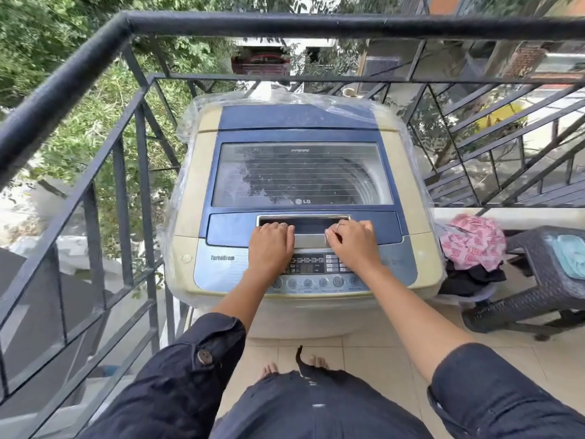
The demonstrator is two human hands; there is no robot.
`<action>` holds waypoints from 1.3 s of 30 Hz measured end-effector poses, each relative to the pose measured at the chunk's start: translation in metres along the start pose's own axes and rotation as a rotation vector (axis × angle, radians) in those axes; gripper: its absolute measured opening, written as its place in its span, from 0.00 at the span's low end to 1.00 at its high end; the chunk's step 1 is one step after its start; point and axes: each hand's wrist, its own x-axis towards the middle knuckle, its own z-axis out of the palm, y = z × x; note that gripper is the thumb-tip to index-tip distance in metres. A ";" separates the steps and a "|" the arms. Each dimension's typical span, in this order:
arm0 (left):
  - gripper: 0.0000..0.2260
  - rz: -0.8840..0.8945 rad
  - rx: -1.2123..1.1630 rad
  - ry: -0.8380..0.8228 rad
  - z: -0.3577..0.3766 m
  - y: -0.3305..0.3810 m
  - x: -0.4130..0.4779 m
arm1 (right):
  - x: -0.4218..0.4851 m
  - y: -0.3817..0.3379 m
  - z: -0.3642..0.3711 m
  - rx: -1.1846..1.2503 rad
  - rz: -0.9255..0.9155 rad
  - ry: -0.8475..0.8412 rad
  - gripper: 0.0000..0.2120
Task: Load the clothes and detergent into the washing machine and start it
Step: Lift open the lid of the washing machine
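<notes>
At the front of the washing machine (202, 172), the left grip (271, 245) and right grip (351, 242) curl side by side over the lid handle (310, 240), just behind the control panel (310, 264). Best to lift evenly, hinging the shut lid (300, 175) rearward. The clothes (471, 242) lie heaped just right of the machine.

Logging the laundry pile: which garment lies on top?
The pink patterned garment, with red print; the black garment lies beneath it, right of the washing machine.
</notes>
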 end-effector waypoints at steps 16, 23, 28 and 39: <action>0.27 -0.171 -0.060 0.019 -0.023 0.015 0.012 | 0.010 -0.006 -0.031 -0.047 -0.039 -0.232 0.18; 0.27 -0.254 -0.033 0.087 -0.058 0.028 0.033 | 0.027 -0.013 -0.076 -0.054 -0.133 -0.243 0.25; 0.25 -0.245 -0.083 0.241 -0.097 0.040 0.052 | 0.043 -0.021 -0.112 0.042 -0.163 -0.139 0.15; 0.23 -0.199 -0.154 0.517 -0.148 0.053 0.109 | 0.091 -0.043 -0.171 0.175 -0.159 0.144 0.20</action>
